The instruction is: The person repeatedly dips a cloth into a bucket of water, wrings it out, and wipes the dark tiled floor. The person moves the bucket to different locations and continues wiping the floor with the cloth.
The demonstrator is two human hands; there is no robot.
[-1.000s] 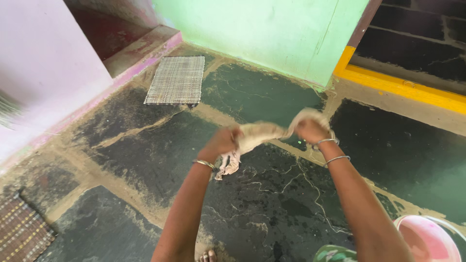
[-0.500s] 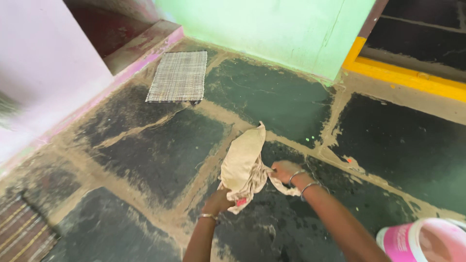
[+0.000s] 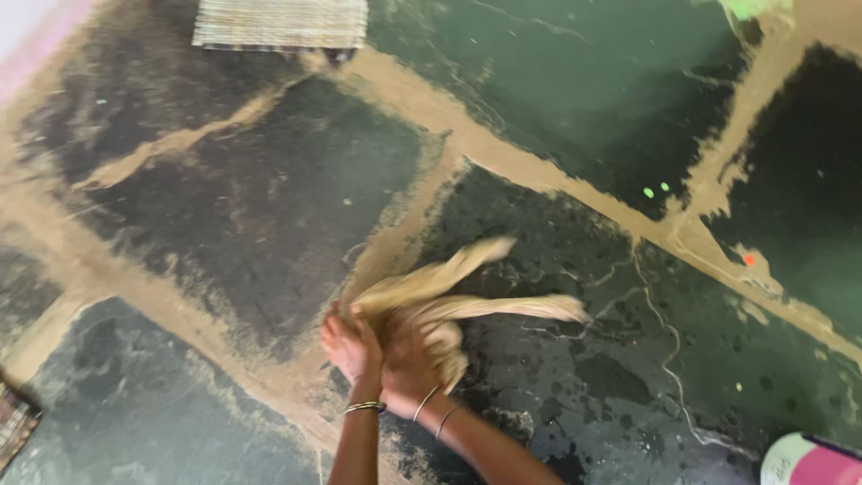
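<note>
Two hands press together low on the floor, near its bottom edge: the left hand and the right hand both clench one bunched beige cloth, whose loose ends trail up and to the right over a dark, wet slab. A woven mat lies at the top edge. A pink bucket sits in the bottom right corner.

dark stone floor, woven mat
</note>
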